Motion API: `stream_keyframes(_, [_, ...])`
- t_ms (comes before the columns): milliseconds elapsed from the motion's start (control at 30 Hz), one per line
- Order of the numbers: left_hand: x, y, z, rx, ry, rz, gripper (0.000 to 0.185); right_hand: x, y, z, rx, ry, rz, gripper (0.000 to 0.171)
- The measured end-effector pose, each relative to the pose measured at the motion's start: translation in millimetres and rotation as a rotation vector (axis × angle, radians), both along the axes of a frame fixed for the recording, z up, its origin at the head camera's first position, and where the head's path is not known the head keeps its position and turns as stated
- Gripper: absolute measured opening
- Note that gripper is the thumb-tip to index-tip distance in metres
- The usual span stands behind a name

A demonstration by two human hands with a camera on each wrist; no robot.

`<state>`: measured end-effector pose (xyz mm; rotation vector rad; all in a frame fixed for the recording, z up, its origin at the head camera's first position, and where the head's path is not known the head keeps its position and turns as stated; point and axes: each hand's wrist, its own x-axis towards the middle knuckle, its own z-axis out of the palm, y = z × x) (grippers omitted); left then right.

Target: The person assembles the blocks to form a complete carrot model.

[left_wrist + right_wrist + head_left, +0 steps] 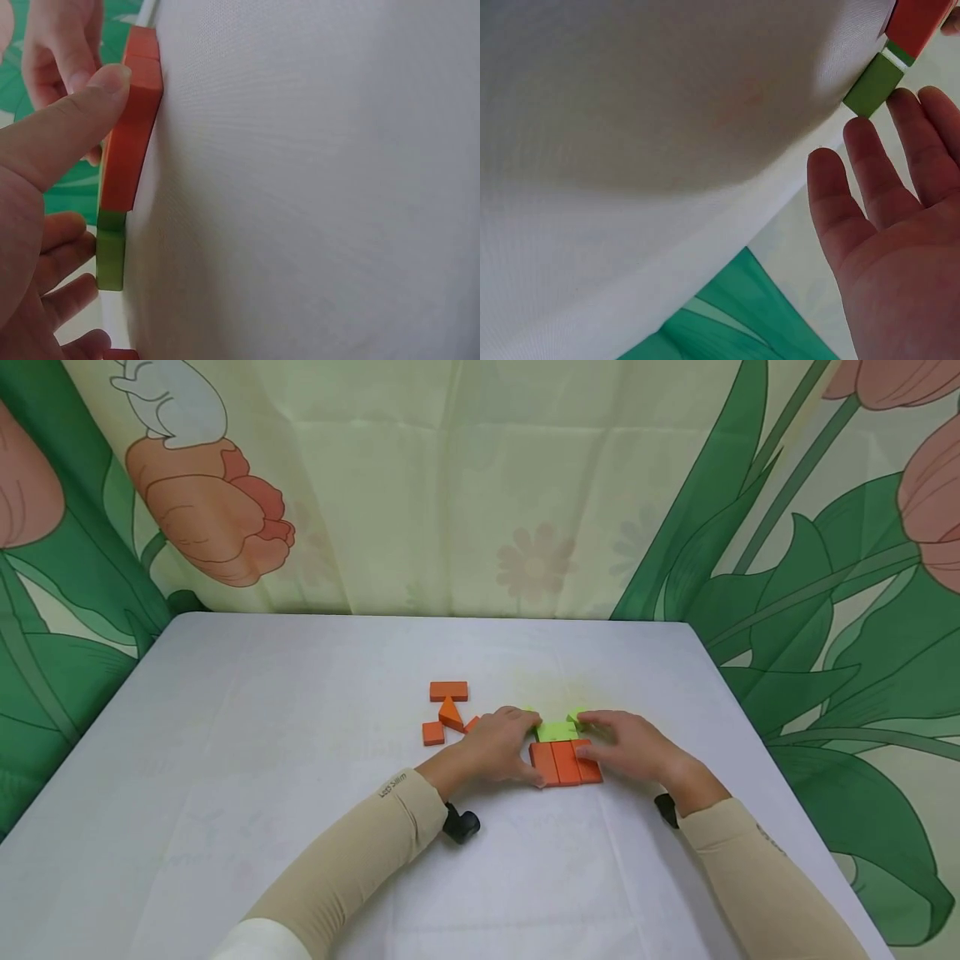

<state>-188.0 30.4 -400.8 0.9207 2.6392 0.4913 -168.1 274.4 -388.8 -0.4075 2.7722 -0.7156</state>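
Now we press our left hand [501, 746] and right hand [628, 745], fingers [870, 176] released and straight, against the orange blocks [566, 762] and green blocks [557, 730] between them.

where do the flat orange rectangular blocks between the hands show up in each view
Head: the flat orange rectangular blocks lie side by side at centre, between the left hand and the right hand.
Left wrist: edge-on at upper left, the thumb pressing on them.
Right wrist: only a corner at the top right.
Shared landmark: the flat green block next to them, also seen at and.
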Motion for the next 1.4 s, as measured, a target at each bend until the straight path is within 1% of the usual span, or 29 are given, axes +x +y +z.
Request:
stream_keyframes(300, [1.0, -1.1, 0.9, -0.002, 0.02, -0.002, 0.093, 1.6, -1.3, -0.2, -0.006, -0.003, -0.018, 0.063])
stream_keyframes(400, [-0.5, -4.7, 2.9, 0.008, 0.032, -0.003, 0.088, 2.9, -1.0, 1.9, -0.008, -0.004, -0.029, 0.064])
stream_keyframes(500, [-3.2, -14.8, 9.3, 0.03, 0.039, 0.012, 0.078, 3.6, -1.5, 3.9, -0.006, -0.022, -0.03, 0.064])
stream_keyframes(600, [-7.9, -31.1, 18.2, 0.052, 0.042, 0.036, 0.067, 4.2, -2.5, 4.9, -0.006, -0.041, -0.016, 0.061])
stream_keyframes(700, [-13.6, -49.1, 22.7, 0.062, 0.05, 0.055, 0.06, 5.3, -3.8, 4.7, -0.012, -0.051, -0.005, 0.058])
stream_keyframes(800, [-18.0, -63.5, 21.5, 0.048, 0.069, 0.063, 0.055, 6.3, -6.8, 3.9, -0.016, -0.064, -0.005, 0.058])
stream_keyframes(900, [-18.9, -71.9, 18.5, 0.031, 0.077, 0.071, 0.048, 7.2, -9.2, 2.8, -0.017, -0.075, -0.008, 0.058])
stream_keyframes(1133, [-19.0, -74.1, 11.0, 0.022, 0.07, 0.069, 0.04, 11.7, -5.8, 2.1, -0.018, -0.059, -0.006, 0.055])
stream_keyframes(1400, [-19.8, -73.4, 8.8, 0.029, 0.028, 0.086, 0.036, 11.5, -3.6, 0.5, -0.021, -0.069, 0.019, 0.05])
